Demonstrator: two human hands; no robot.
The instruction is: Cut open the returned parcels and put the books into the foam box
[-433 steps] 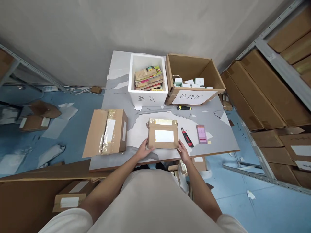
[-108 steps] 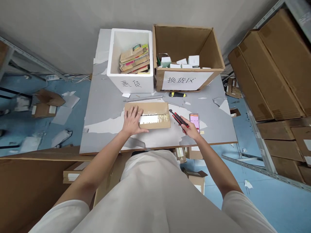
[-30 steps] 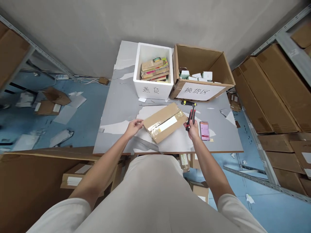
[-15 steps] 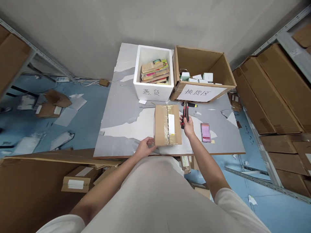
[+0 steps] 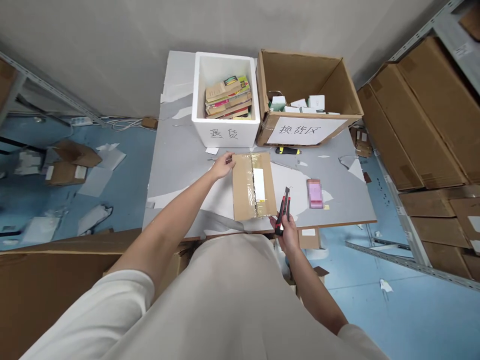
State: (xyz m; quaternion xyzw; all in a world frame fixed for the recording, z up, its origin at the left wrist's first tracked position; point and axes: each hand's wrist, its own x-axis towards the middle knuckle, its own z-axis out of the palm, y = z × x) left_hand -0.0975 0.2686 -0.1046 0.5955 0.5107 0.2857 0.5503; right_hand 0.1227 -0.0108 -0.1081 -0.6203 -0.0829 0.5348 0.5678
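A taped cardboard box [image 5: 243, 187] with a white label lies on the table in front of me. My left hand [image 5: 224, 166] is at its far left corner, thumb and fingers closed on the edge. In my right hand [image 5: 288, 234] is a red and black box cutter [image 5: 284, 207], its tip pointing away from me. Fingers of that hand reach to the box's near right corner. To the right lies a phone [image 5: 315, 194] with a pink screen. Behind the box rests a second cutter, yellow and black [image 5: 288, 150].
A white foam box [image 5: 225, 134] holding stacked booklets and a large open carton [image 5: 311, 131] with small white boxes stand at the table's back. Shelves of cartons [image 5: 431, 115] line the right side. A big carton [image 5: 45, 290] is at lower left. Paper scraps litter the table [image 5: 168, 165].
My left hand has gone from the box's near left corner to its far left corner. My right hand has drawn the box cutter back to the near right corner. The box has turned slightly.
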